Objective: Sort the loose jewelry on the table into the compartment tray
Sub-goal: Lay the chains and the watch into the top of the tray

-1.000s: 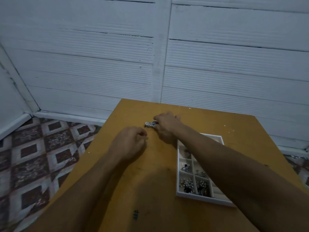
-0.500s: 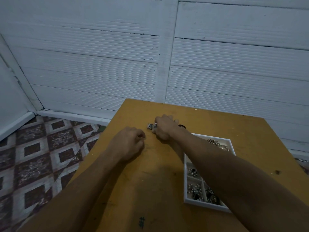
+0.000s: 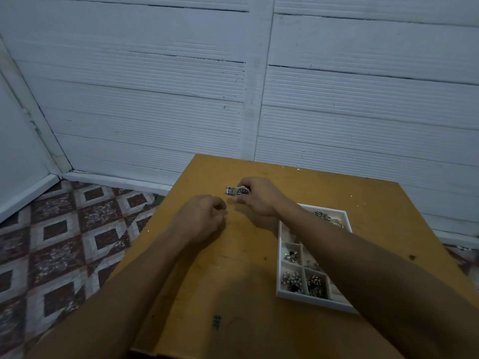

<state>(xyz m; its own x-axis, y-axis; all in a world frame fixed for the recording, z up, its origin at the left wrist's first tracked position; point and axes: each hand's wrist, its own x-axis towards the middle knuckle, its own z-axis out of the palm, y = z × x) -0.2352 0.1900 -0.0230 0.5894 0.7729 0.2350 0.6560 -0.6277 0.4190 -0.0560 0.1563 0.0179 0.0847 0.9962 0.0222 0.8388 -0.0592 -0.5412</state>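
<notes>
My right hand (image 3: 260, 196) grips a silver wristwatch (image 3: 237, 190) with a dark dial, held just above the yellow-brown table (image 3: 233, 268); its metal band sticks out to the left of my fingers. A little lower and to the left, my left hand (image 3: 201, 218) is curled into a loose fist close to the tabletop, and I see nothing in it. The white compartment tray (image 3: 281, 294) lies to the right, partly hidden under my right forearm. Several of its cells hold small silver and dark pieces, and a chain-like heap (image 3: 327, 218) sits in the far cell.
The table stands against a white ribbed wall (image 3: 233, 99). Its left edge drops to a patterned tile floor (image 3: 64, 242). A small dark mark (image 3: 217, 322) shows on the tabletop near me.
The watch has come up off the table in my right hand, and its dial now shows. My left hand has stayed a fist in about the same place. The view shifted left.
</notes>
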